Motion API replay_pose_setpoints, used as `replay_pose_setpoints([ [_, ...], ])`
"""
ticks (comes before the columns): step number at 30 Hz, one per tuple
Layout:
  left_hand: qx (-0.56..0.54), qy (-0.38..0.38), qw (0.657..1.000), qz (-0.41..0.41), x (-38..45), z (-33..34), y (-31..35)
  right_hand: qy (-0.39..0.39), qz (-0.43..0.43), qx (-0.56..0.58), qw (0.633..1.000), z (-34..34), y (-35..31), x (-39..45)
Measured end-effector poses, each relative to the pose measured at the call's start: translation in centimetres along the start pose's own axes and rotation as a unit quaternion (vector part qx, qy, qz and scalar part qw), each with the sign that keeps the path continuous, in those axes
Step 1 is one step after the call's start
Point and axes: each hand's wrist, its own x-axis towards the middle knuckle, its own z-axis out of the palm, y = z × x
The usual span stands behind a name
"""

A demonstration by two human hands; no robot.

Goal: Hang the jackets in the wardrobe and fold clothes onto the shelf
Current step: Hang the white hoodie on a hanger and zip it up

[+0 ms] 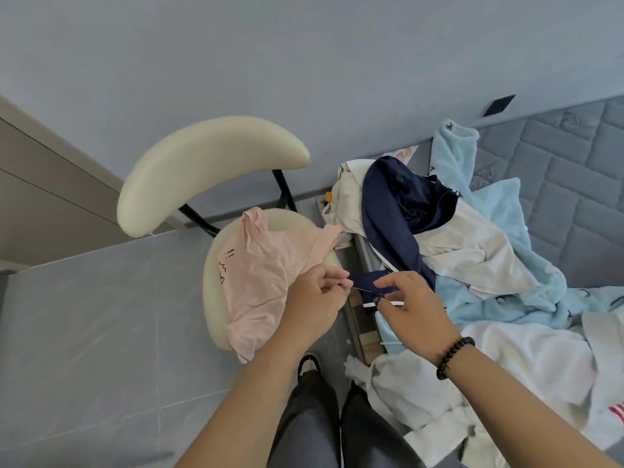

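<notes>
Fingertips first: the left hand (315,292) has thumb and forefinger curled together, pinching what looks like a thin cord or zipper end at the hem corner of the navy jacket (398,211). The right hand (410,304) pinches the same navy hem from the other side, thumb under the white-striped edge, remaining fingers loosely bent. Whether the pinched bit is a drawstring or a zip pull is too small to tell. Judgement: the two hands hold the edge taut between them so the fastening can be lined up or freed before the jacket goes onto a hanger.

Outward: a dark bead bracelet (454,356) sits on the right wrist. The navy jacket trails from the hands toward 1 o'clock, lying on top of the clothes pile, draped over a cream-white garment (479,244) and a light blue fleece (499,204). Being topmost, it is likely the easiest item to draw off.

At 9 o'clock of the hands, a pink shirt (270,268) lies crumpled across the seat of a cream chair (209,163), hanging over the front edge; probably parked there for folding.

At 4 o'clock, more white clothing (506,366) lies heaped on the quilted mattress (574,184). No wardrobe, hanger or shelf is in view. Task appears early: nothing folded yet.
</notes>
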Motion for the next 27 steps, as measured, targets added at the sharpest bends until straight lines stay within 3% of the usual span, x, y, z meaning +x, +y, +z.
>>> replay_pose_setpoints([
  [13,0.014,-0.039,0.999,0.002,0.8,2.1,0.5,0.019,0.029,0.015,0.999,-0.7,1.7,-0.2],
  [27,0.023,-0.011,0.999,-0.048,-0.8,6.3,-3.7,0.004,0.075,0.021,0.997,-2.7,9.2,-1.5],
])
